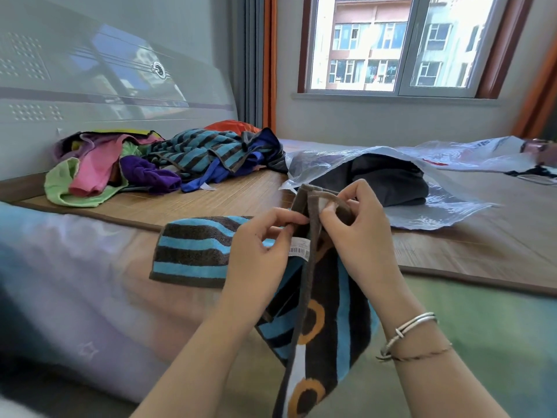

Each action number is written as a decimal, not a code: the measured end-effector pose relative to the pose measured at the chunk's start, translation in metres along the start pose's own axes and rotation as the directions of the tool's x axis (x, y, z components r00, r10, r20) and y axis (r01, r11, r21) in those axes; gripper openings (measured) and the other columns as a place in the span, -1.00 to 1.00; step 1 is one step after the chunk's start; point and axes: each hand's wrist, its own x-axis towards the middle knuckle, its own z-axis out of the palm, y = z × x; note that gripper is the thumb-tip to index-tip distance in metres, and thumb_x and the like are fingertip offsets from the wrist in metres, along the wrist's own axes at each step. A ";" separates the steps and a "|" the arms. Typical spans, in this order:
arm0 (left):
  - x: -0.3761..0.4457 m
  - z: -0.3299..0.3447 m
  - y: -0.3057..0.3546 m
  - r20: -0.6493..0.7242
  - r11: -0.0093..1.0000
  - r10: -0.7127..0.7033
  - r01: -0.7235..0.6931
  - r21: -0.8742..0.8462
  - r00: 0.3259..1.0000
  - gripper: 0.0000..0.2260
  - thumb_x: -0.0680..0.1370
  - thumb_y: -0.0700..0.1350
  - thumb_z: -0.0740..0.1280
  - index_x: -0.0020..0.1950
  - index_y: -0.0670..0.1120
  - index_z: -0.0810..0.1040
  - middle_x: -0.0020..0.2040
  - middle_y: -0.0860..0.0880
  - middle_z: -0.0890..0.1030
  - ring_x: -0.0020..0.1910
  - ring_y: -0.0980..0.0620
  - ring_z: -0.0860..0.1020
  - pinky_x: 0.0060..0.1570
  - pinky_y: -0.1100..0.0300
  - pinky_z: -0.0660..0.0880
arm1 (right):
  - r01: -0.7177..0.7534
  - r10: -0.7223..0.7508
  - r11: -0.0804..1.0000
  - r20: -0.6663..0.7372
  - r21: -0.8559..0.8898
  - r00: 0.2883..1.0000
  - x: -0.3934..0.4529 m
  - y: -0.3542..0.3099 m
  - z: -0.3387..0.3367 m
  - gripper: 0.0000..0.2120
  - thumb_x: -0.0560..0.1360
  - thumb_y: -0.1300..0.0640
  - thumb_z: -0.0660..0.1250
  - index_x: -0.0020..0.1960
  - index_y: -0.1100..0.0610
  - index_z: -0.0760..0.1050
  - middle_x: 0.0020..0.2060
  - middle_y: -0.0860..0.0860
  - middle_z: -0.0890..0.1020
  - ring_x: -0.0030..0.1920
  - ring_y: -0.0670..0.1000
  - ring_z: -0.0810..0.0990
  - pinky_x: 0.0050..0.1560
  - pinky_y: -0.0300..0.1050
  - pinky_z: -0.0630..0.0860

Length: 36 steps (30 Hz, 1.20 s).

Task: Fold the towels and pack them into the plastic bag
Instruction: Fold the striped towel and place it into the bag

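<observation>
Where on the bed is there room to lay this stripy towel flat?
Bare mat lies between the towel pile and the plastic bag, and right of the bag. The far left by the headboard is crowded.

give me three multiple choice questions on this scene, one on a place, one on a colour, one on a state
1. Where is the pile of unfolded towels?
A. inside the plastic bag
B. on the mat by the headboard
C. on the windowsill

2. What colours are the stripes of the towel in the hands?
A. blue and brown
B. red and white
C. green and yellow

3. What is the state of the plastic bag?
A. tied shut
B. rolled up
C. open with dark cloth inside

Answers:
1. B, the heap lies on the mat against the headboard.
2. A, blue and brown bands show.
3. C, its mouth gapes over dark fabric.

Both the left hand and right hand pinch the towel's edge.
</observation>
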 end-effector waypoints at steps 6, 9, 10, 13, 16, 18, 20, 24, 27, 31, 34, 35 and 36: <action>-0.008 -0.001 0.005 -0.023 0.975 0.005 0.000 0.221 1.000 -0.74 0.44 0.16 0.38 0.10 0.15 0.56 0.00 0.23 0.59 0.08 0.27 0.49 0.07 0.33 0.41 | -0.027 0.017 0.997 -0.139 -0.069 0.990 0.001 -0.002 -0.002 -0.85 0.46 0.14 0.30 -0.14 0.11 0.32 -0.38 0.04 0.47 -0.42 -0.06 0.40 -0.41 -0.24 0.34; -0.006 -0.002 0.001 -0.003 0.930 0.039 -0.035 0.366 0.999 -0.57 0.35 0.25 0.37 0.18 0.16 0.52 0.04 0.27 0.52 0.11 0.26 0.41 0.05 0.43 0.31 | -0.040 0.029 0.996 -0.132 -0.078 0.991 0.000 -0.001 0.000 -0.84 0.46 0.15 0.30 -0.16 0.11 0.31 -0.38 0.02 0.44 -0.41 -0.06 0.38 -0.40 -0.24 0.32; -0.006 -0.002 0.000 0.004 0.918 0.057 -0.054 0.393 0.998 -0.60 0.36 0.22 0.37 0.16 0.16 0.53 0.02 0.28 0.52 0.11 0.25 0.40 0.05 0.44 0.30 | -0.042 0.033 0.996 -0.116 -0.077 0.993 0.000 -0.001 0.002 -0.84 0.46 0.14 0.30 -0.16 0.11 0.31 -0.38 0.02 0.44 -0.40 -0.05 0.37 -0.38 -0.22 0.31; -0.007 0.000 0.001 -0.022 0.904 0.115 -0.095 0.418 0.993 -0.77 0.41 0.09 0.39 0.05 0.12 0.61 -0.08 0.31 0.52 0.09 0.25 0.40 0.04 0.41 0.31 | -0.050 0.045 0.997 -0.078 -0.054 0.996 -0.002 0.001 0.006 -0.84 0.46 0.12 0.29 -0.17 0.10 0.30 -0.38 0.02 0.43 -0.38 -0.04 0.37 -0.34 -0.16 0.32; -0.006 0.000 0.000 -0.065 0.916 0.109 -0.075 0.394 0.992 -0.90 0.45 -0.03 0.43 -0.04 0.10 0.62 -0.14 0.31 0.50 0.06 0.22 0.43 0.02 0.43 0.33 | -0.076 0.074 0.996 -0.038 -0.054 0.997 -0.002 -0.001 0.006 -0.87 0.46 0.12 0.29 -0.11 0.07 0.32 -0.33 -0.04 0.46 -0.33 -0.08 0.42 -0.26 -0.13 0.37; -0.005 -0.001 -0.002 -0.044 0.925 0.098 -0.074 0.373 0.994 -0.89 0.46 -0.07 0.43 -0.07 0.13 0.59 -0.14 0.30 0.48 0.04 0.24 0.43 0.01 0.51 0.30 | -0.051 0.056 0.996 0.070 -0.075 0.996 -0.003 -0.003 0.003 -0.76 0.43 0.12 0.29 0.06 -0.04 0.34 -0.09 -0.11 0.52 -0.05 -0.12 0.50 0.02 -0.03 0.46; -0.004 -0.003 -0.002 -0.001 0.942 0.088 -0.082 0.325 0.996 -0.85 0.46 -0.09 0.44 -0.10 0.16 0.56 -0.13 0.27 0.49 0.02 0.26 0.46 0.02 0.51 0.32 | 0.031 -0.008 0.994 0.207 -0.109 0.978 -0.003 -0.005 -0.001 -0.54 0.37 0.10 0.28 0.24 -0.15 0.35 0.21 -0.17 0.47 0.31 -0.09 0.35 0.35 0.08 0.31; -0.002 -0.009 -0.002 0.069 0.973 0.045 -0.060 0.223 0.997 -0.83 0.47 -0.10 0.43 -0.14 0.19 0.54 -0.12 0.22 0.58 0.02 0.26 0.51 0.05 0.36 0.40 | 0.111 -0.064 0.985 0.324 -0.129 0.944 0.009 -0.004 -0.016 -0.75 0.46 0.16 0.37 0.07 -0.13 0.52 0.34 -0.21 0.41 0.49 -0.16 0.12 0.50 0.08 0.09; -0.003 -0.010 0.002 0.090 0.989 0.025 -0.038 0.145 0.996 -0.91 0.49 -0.11 0.40 -0.12 0.09 0.55 -0.13 0.15 0.61 -0.04 0.23 0.53 -0.03 0.36 0.43 | 0.138 -0.082 0.982 0.378 -0.125 0.922 0.014 -0.013 -0.028 -0.87 0.45 0.16 0.41 -0.09 -0.04 0.51 0.23 -0.22 0.51 0.41 -0.22 0.25 0.49 0.09 0.12; -0.009 -0.003 0.011 0.134 0.964 0.056 -0.088 0.250 0.989 -0.81 0.44 0.01 0.44 -0.03 0.05 0.48 -0.07 0.13 0.52 -0.08 0.20 0.49 -0.10 0.35 0.45 | 0.162 -0.119 0.979 0.303 -0.121 0.946 0.014 -0.039 -0.029 -0.88 0.53 0.14 0.33 -0.14 0.02 0.40 -0.21 -0.10 0.61 -0.15 -0.21 0.55 0.15 -0.14 0.44; -0.008 -0.009 0.016 0.151 0.867 0.067 -0.133 0.481 0.986 -0.83 0.49 0.05 0.37 0.05 0.09 0.51 -0.02 0.17 0.48 -0.04 0.19 0.48 0.03 0.15 0.50 | 0.102 -0.088 0.989 0.128 -0.107 0.988 0.020 -0.060 -0.032 -0.80 0.57 0.15 0.28 -0.17 0.00 0.29 -0.30 -0.08 0.51 -0.33 -0.25 0.47 -0.28 -0.44 0.38; -0.005 -0.016 0.019 0.147 0.848 0.043 -0.114 0.517 0.988 -0.84 0.52 0.06 0.34 0.08 0.10 0.52 -0.04 0.17 0.51 -0.05 0.18 0.50 0.03 0.12 0.52 | 0.085 -0.076 0.991 0.085 -0.101 0.993 0.024 -0.067 -0.035 -0.78 0.58 0.14 0.27 -0.17 0.00 0.27 -0.31 -0.07 0.48 -0.34 -0.27 0.46 -0.30 -0.47 0.36; 0.001 -0.025 0.023 0.144 0.841 0.002 -0.080 0.535 0.990 -0.86 0.54 0.06 0.32 0.08 0.12 0.52 -0.08 0.18 0.55 -0.08 0.20 0.52 -0.01 0.15 0.53 | 0.074 -0.070 0.993 0.051 -0.095 0.996 0.029 -0.073 -0.038 -0.77 0.58 0.14 0.27 -0.18 0.00 0.26 -0.32 -0.06 0.45 -0.36 -0.28 0.44 -0.31 -0.48 0.35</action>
